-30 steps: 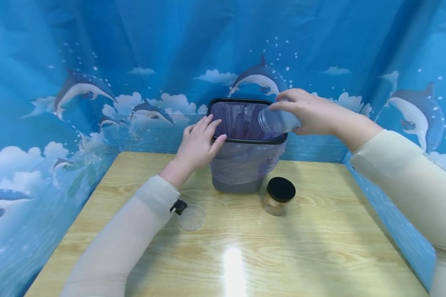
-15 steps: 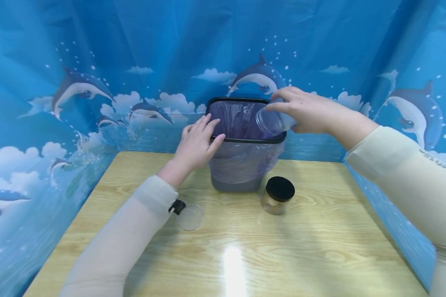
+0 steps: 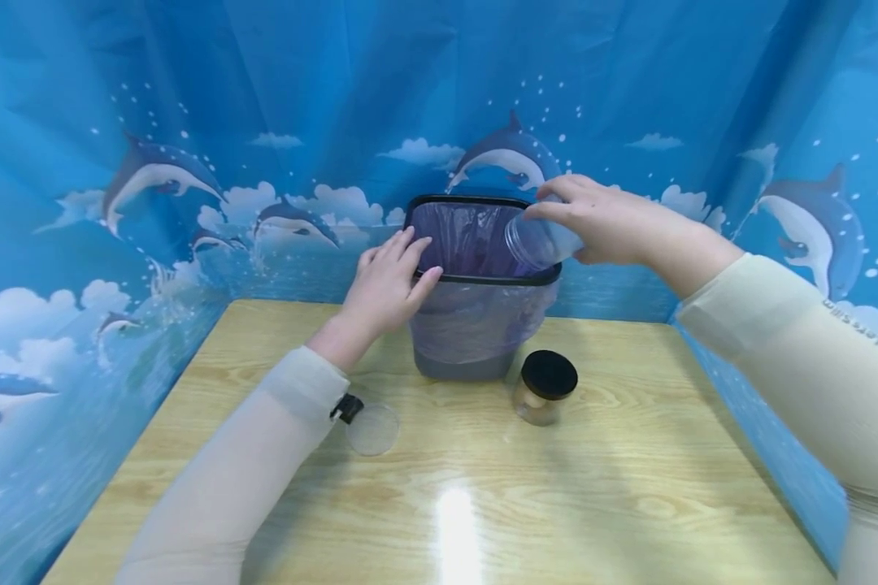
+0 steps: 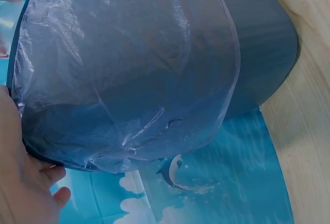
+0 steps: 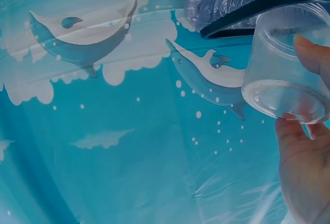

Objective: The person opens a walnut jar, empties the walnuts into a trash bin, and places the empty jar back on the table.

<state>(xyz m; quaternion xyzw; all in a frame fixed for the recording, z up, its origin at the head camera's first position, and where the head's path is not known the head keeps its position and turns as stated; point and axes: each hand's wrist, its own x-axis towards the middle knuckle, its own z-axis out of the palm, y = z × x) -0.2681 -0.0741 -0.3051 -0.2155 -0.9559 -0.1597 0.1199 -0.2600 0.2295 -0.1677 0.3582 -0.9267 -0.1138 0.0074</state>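
Observation:
A grey trash bin point(image 3: 457, 364) with a black rim and a thin purple bag folded over it stands at the back of the table. My left hand point(image 3: 386, 284) holds the rim at its left side; in the left wrist view, some fingers point(image 4: 61, 197) show outside the bin. At the bin's right side, my right hand point(image 3: 607, 219) grips a clear plastic jar point(image 3: 537, 240). This jar is tilted, its mouth over the bag's opening and its base point(image 5: 286, 100) toward the right. No contents are visible in it. The bottom of the bin's inside is hidden.
A second clear jar point(image 3: 536, 408) with a black lid point(image 3: 549, 374) and something beige inside stands in front of the bin. A clear round disc point(image 3: 373, 431) lies near the left sleeve. A blue dolphin-print curtain point(image 3: 351, 106) surrounds the wooden table point(image 3: 593, 487).
The right hand and its tilted jar have shifted slightly left, mostly between the first two frames. The left hand stays at the bin's rim.

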